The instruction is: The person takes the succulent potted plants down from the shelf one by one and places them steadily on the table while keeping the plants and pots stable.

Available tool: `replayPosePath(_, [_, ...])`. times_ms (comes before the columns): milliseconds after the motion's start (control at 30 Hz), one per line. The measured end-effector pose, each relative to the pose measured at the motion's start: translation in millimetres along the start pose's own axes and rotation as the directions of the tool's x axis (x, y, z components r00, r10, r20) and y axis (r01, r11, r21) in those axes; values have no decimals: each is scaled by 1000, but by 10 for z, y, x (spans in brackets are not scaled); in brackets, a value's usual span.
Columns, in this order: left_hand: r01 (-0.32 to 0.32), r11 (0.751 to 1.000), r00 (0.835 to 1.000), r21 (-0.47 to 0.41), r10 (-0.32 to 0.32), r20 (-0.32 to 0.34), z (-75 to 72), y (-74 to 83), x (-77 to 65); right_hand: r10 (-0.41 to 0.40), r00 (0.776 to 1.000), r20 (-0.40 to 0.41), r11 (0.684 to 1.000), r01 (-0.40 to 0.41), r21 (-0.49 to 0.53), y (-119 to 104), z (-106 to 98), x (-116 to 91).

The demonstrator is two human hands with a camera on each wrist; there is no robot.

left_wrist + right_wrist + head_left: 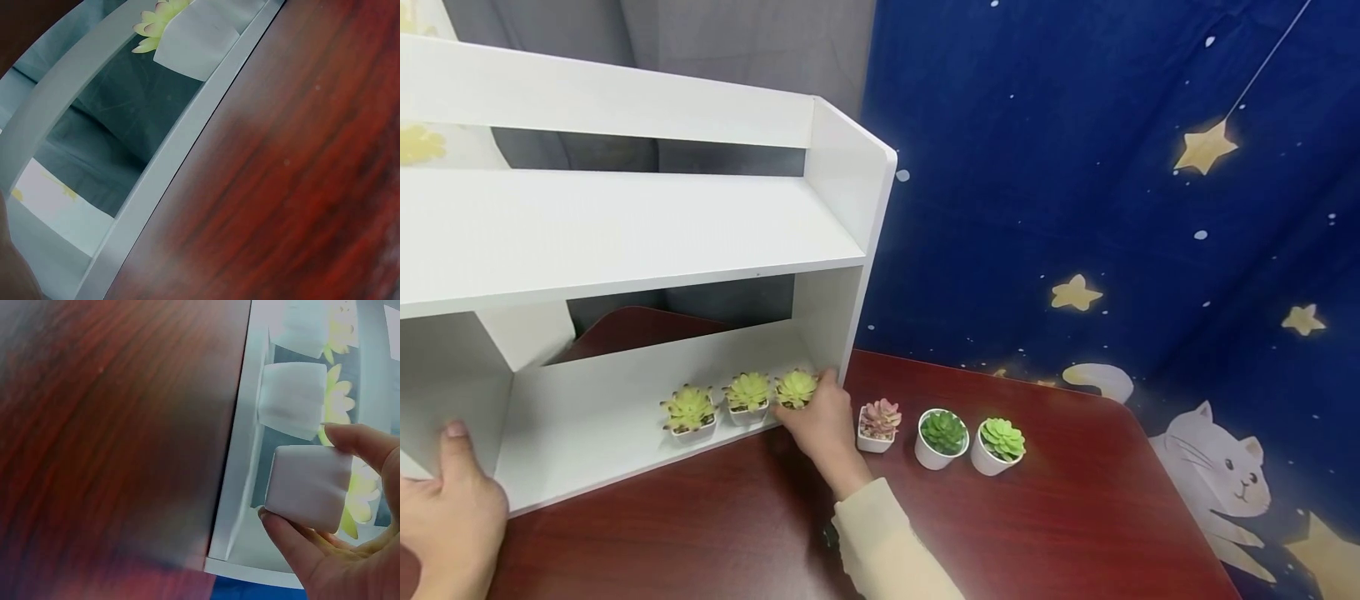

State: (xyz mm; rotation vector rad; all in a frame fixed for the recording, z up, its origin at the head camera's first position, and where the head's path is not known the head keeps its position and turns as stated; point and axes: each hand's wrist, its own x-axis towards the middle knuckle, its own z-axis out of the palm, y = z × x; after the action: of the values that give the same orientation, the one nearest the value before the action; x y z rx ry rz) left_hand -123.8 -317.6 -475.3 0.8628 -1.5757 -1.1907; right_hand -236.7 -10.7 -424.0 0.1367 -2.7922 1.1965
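"What are the fingers doing?"

"The right hand (822, 417) is pinching a white pot (309, 487) between thumb and fingers, by its sides; a yellow-green succulent (797, 387) is growing in it. The left hand (460, 508) is resting its thumb inside the left panel of a white shelf unit (625, 225); its other fingers aren't showing, so I cannot tell whether they're gripping."

"How should that hold be working?"

"I'd say by squeezing the walls lightly, sparing the leaves, keeping the base level and not nudging the neighbour."

"Where is the pot?"

"It's occupying the right end of the lower shelf (587, 433); whether its base is touching, I cannot tell. Two similar succulents (748, 392) are standing to its left."

"And beyond?"

"Three more potted plants (943, 433) are standing outside, on a dark red table (1075, 517). A starry blue curtain (985, 208) is hanging behind."
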Motion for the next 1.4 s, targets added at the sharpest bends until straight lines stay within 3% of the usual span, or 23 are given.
replayPosePath(167, [56,998,998,23,-57,30,-15,-24,6,-48,998,-50,998,49,26,-12,-67,-36])
replayPosePath(567, [131,990,987,46,-135,92,-38,-49,4,-67,993,-102,997,69,24,-100,-268,-150])
replayPosePath(667, [188,981,975,50,-193,112,-52,-40,8,-81,991,-110,996,84,31,-117,-335,-198])
replayPosePath(800, [260,957,953,127,-275,127,-74,19,2,-99,989,-112,993,104,48,-118,-439,-265])
replayPosePath(900, [248,947,951,206,-278,132,-82,71,-9,-107,989,-99,992,113,58,-101,-532,-323])
replayPosePath(1033, [210,948,958,238,-249,145,-90,95,2,-125,989,-81,990,130,62,-49,-660,-394])
replayPosePath(1267, [276,924,933,266,-324,158,-95,-47,49,-111,990,-83,993,114,34,96,-883,-483])
replayPosePath(1333, [271,927,937,259,-315,148,-91,-104,65,-100,992,-83,994,103,30,145,-936,-496])
replayPosePath(1400, [215,943,957,255,-256,138,-84,-140,80,-91,993,-73,995,94,32,190,-989,-510])
